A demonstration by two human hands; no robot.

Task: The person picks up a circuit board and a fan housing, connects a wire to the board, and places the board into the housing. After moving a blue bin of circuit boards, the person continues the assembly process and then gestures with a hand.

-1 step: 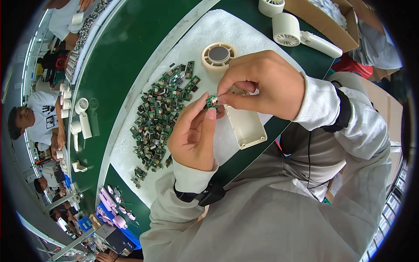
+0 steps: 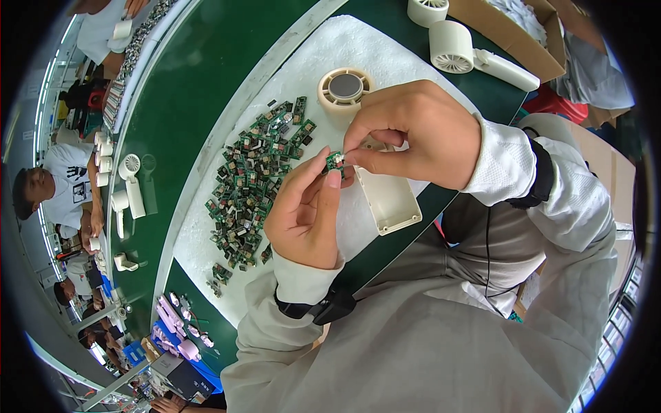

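A small green circuit board [image 2: 334, 161] is pinched between the thumb and forefinger of my left hand [image 2: 306, 213]. My right hand [image 2: 416, 138] closes its thumb and forefinger at the board's right edge, by a tiny white part; what exactly they grip is too small to make out. Below my right hand lies an open cream handle shell [image 2: 389, 199], its upper part hidden. It adjoins a round cream fan head [image 2: 339, 102] with a grey disc in its centre, partly covered by my fingers. Left of my hands spreads a pile of loose circuit boards [image 2: 241, 179].
A white foam sheet [image 2: 344, 41] lies under the work on a green table [image 2: 200, 82]. Cream fans [image 2: 452, 48] and a cardboard box [image 2: 506, 31] are at the upper right. More fans [image 2: 131, 186] and pink parts [image 2: 175, 323] lie left. Several people sit across the table.
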